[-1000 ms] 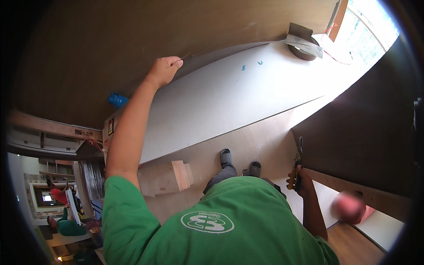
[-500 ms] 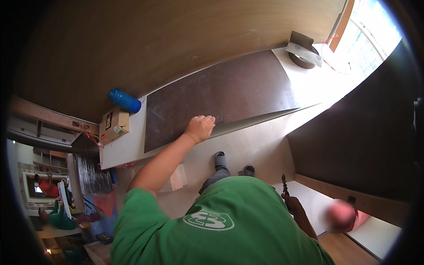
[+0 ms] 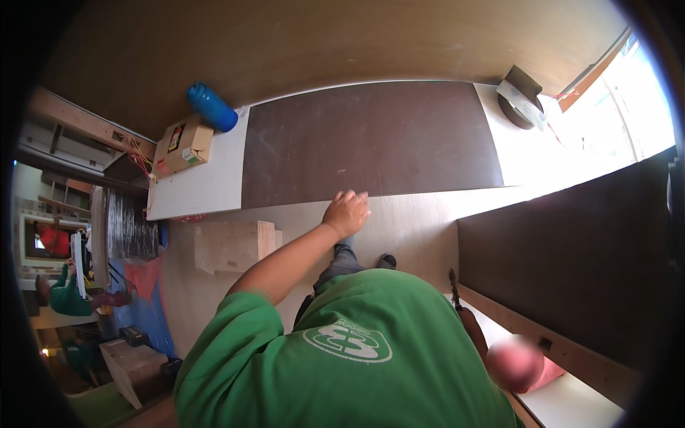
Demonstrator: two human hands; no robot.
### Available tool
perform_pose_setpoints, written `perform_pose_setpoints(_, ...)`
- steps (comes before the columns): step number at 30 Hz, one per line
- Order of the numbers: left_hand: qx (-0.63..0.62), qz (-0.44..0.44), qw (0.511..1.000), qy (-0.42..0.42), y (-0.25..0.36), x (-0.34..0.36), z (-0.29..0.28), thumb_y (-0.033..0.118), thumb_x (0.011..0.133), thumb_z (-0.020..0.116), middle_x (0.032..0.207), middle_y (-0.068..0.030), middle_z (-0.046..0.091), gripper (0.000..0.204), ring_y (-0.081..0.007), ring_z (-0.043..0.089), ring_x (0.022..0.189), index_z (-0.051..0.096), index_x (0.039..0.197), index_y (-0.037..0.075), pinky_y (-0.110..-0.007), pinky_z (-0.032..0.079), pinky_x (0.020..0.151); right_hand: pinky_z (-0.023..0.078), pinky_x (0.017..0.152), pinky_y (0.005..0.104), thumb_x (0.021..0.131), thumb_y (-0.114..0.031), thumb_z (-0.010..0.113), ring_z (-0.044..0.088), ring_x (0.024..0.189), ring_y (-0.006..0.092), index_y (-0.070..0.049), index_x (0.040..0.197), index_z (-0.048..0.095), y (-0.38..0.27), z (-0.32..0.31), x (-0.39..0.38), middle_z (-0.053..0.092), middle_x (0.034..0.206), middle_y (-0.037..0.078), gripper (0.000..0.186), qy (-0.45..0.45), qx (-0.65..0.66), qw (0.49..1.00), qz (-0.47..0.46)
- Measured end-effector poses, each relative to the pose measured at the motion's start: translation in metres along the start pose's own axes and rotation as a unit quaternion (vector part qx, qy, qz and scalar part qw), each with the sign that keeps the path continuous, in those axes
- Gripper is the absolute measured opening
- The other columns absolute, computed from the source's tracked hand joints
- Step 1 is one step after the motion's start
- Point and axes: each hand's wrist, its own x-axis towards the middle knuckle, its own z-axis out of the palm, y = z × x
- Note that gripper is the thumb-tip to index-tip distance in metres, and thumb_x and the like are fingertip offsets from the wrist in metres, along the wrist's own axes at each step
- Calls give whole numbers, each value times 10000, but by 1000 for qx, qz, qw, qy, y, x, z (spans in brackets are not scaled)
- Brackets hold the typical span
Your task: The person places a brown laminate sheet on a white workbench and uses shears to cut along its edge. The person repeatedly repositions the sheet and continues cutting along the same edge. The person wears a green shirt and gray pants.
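Note:
A flat dark brown panel [image 3: 371,135] lies across a long white surface [image 3: 210,175]. At its near edge is my left hand [image 3: 347,214], fingers bent together and closed at the edge; the fingertips overlap the panel slightly and the thumb is hidden. Low on the right, partly behind my green shirt, my right hand [image 3: 467,317] is closed around a slim dark tool [image 3: 454,282] with a notched, pointed end. Its exact kind is too small to tell.
A blue bottle [image 3: 212,107] and a cardboard box [image 3: 183,146] stand left; a brown roll [image 3: 519,107] lies right. A wooden block [image 3: 235,246] is on the floor. A large dark board [image 3: 556,250] borders the right, near a person in pink [image 3: 542,374]. Others work far left.
The panel's near edge, raised at the right before, now lies down along the white surface. My left hand has stayed at that edge. The whole view has turned slightly.

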Motion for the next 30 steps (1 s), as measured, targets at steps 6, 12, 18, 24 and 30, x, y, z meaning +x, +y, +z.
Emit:
perform_pose_setpoints(6,-231,-280,892,-269,5,-110,104,413,1075,595,1583,-219,582,554,-405,546,1451,642,1483,41,-486,430,1228,453,552,420,921,-146,671,554,605,199,3,1013,666,30,4,19,604,754,68,175,27,8,998,53)
perform_pose_setpoints(12,-412,-185,810,-373,-22,-120,109,389,1109,567,1401,-209,736,460,-362,693,1308,745,1357,44,-438,525,1137,452,585,391,967,-290,763,553,615,176,-25,901,694,-1,8,3,629,768,57,282,16,2,1000,-3)
perform_pose_setpoints(18,-235,-220,939,-121,8,-50,12,475,1012,713,947,-134,792,424,-353,747,839,757,876,76,-482,579,796,468,583,382,985,-416,805,572,608,177,-63,921,660,-93,14,-49,616,735,36,386,15,-3,999,-49)
perform_pose_setpoints(24,26,-49,996,-65,-16,15,-39,610,910,789,1675,-83,469,793,-322,344,1594,577,1516,144,-551,289,1297,475,648,333,980,-361,813,601,708,137,-61,1069,657,-150,49,-75,628,830,14,349,-56,63,985,-148)
perform_pose_setpoints(30,123,-102,971,-180,-50,41,-46,666,928,743,1854,-77,120,1158,-350,165,1689,142,1778,159,-534,133,1384,492,787,285,946,-276,855,606,850,115,-16,1311,643,-208,79,-104,639,942,7,496,-61,32,981,-180)
